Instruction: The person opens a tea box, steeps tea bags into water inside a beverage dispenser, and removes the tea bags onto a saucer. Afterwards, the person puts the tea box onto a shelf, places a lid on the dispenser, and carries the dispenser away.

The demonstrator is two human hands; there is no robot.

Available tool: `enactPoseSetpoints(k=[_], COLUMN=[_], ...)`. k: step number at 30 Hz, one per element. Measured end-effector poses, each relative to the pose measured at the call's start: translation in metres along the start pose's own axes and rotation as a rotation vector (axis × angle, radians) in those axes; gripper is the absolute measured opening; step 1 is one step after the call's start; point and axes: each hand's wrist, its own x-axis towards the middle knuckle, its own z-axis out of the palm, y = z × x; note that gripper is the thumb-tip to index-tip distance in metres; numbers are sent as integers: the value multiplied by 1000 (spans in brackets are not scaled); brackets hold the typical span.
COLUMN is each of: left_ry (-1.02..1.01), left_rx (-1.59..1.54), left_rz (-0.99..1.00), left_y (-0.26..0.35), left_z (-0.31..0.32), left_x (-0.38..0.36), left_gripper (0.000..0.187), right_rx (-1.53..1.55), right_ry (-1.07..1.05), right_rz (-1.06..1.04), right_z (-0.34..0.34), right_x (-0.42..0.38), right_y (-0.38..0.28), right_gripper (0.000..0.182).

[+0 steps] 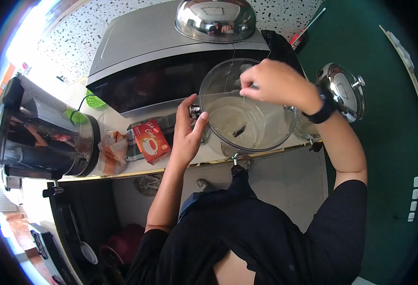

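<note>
A large clear drink dispenser (pixel 285 130) stands at the counter's edge, its top uncovered and pale, cloudy liquid inside. A small tap (pixel 236 159) juts from its front. My left hand (pixel 187 133) is at the dispenser's left side, thumb and fingers around the metal side handle (pixel 195 111). Above the opening, my right hand (pixel 273 85) pinches the thin handle of a long spoon (pixel 240 130). The spoon's dark-looking bowl end is down in the liquid. Part of the spoon's upper end is hidden by my fingers.
Behind the dispenser stands a microwave (pixel 161 76) with a shiny domed lid (pixel 215 21) on top. A red box (pixel 150 141) and a plastic bag (pixel 113 149) lie to the left, beside another, dark-filled dispenser (pixel 43 137). At right is another metal lid (pixel 342 90).
</note>
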Motion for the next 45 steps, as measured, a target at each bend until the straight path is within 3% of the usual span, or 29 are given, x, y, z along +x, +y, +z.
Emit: enactPoseSetpoints(k=[6,14,18,23,27,31,35,41,45], left_ry=[-30,-14,-18,-22,-10,-26,-26,-34,-30], left_rx=[-21,-24,-25,-29,-4,87,15,-19,4], left_rz=[-50,-47,-49,-27,20,16,-33,-37,-13], left_y=[-2,-4,-4,-1,-4,-9,-5,-2,-7], left_z=[-1,0,0,-1,0,-2,-1,-1,-1], left_x=[0,-1,0,1,0,1,0,1,1], left_gripper=[50,49,49,50,49,47,50,49,49], right_rx=[-172,-33,-113,-353,-170,-84,-125,-237,-138], right_ry=[-353,45,-25,-279,-112,144,4,-224,-157], right_rz=[-53,93,77,67,143,77,130,24,76], right_z=[73,-25,5,75,29,-22,-18,78,35], right_x=[9,3,10,23,22,8,1,0,2], right_y=[16,24,32,52,38,33,24,39,26], right_gripper=[16,18,17,19,17,18,18,15,15])
